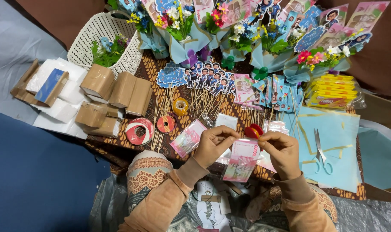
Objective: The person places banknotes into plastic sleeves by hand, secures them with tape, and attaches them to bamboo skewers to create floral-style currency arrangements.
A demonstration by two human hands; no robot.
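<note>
A pink banknote in a clear plastic sleeve (242, 159) is held up between both hands over the near edge of a patterned brown cloth (150, 68). The left hand (213, 144) is closed in a pinch on the sleeve's upper left corner, thumb and fingertips pressed together, and the right hand (282, 151) is likewise pinched shut on the upper right corner, so the note hangs slightly tilted between them. Just behind the right hand's fingertips a small red tape roll (254, 130) is seen lying on the cloth. To the left of the hands, another sleeved pink note (187, 138) is laid flat, near 2 red-and-white ribbon spools (139, 131) and a bundle of wooden skewers (161, 116). Scissors (320, 150) are rested on a light blue paper sheet (337, 129) to the right, well apart from the held note. Farther back, cartoon figure toppers on sticks (208, 77) are spread out, and blue-wrapped flower bouquets (182, 30) are lined along the far side. A white basket (92, 34) and brown cardboard boxes (118, 90) are placed at the left.
</note>
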